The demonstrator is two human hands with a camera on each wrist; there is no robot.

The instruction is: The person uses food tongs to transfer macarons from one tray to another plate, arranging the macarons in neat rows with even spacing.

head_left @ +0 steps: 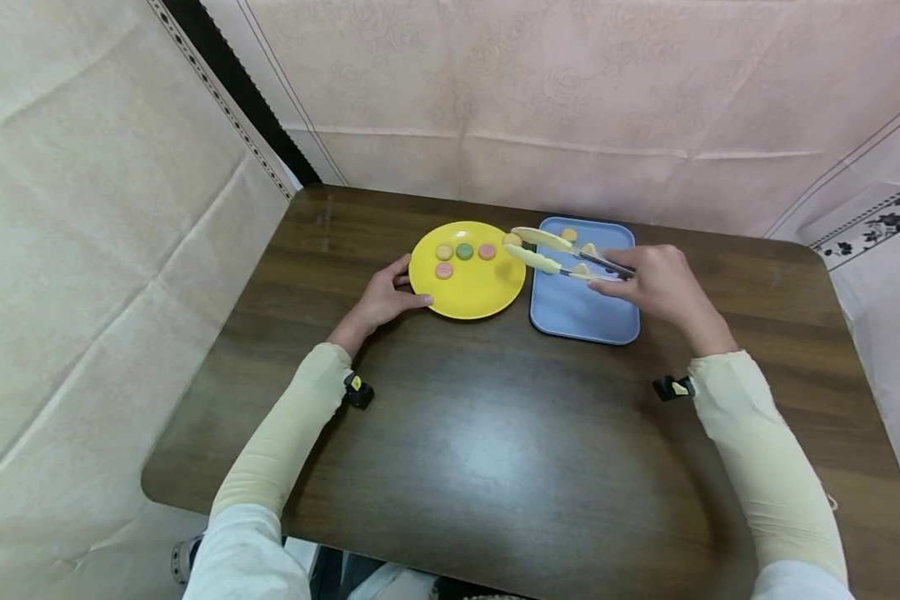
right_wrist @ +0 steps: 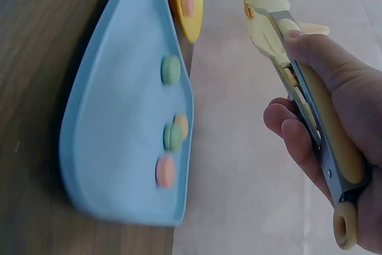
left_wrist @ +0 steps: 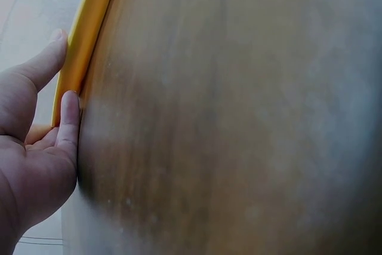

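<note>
Two hands busy: L hand (head_left: 385,292) on yellow plate (head_left: 472,296), R hand (head_left: 645,279) working tongs (head_left: 537,259) w/ pale-yellow disc (head_left: 512,240) at plate's 2 o'clock.

L fingers & thumb grip plate rim approx 8–9 o'clock; R fingers wrapped round tongs, tips look clamped on the disc. Can't tell if disc touches plate. Blue tray (head_left: 585,317) sits at plate's 3 o'clock, under tongs, w/ more discs (right_wrist: 171,70) on it. On plate: yellow disc (head_left: 445,252) at 10, green disc (head_left: 464,251) nr 12, pink disc (head_left: 487,251) abt 1, 2nd pink disc (head_left: 444,271) at 9. Prob best: squeeze lightly so it doesn't crack or pop out, aim for bare 4–6 o'clock area, go low, then part tips gently. Firm L hold shd stop plate sliding; mind the pink at 1.
</note>
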